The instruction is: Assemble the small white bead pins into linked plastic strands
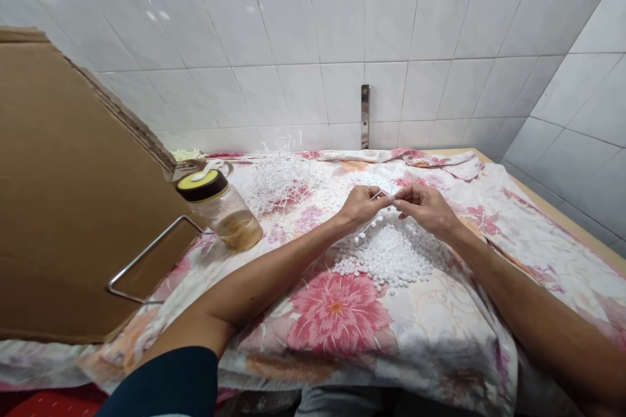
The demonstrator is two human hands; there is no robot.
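Beads lay beneath as the left hand and right hand pinched a thin white stick, which probably called for a light, close grip.

Flowered cloth over a table — on it, white beads, a white tangle, a lidded jar.

Over the heap of small white round pieces, the left hand and right hand block passage. Open flower-printed fabric cloth lies on the heap's near side. To the heap's left, a tangle of thin white sticks, a clear yellow-lidded jar and a tall brown cardboard panel obstruct.
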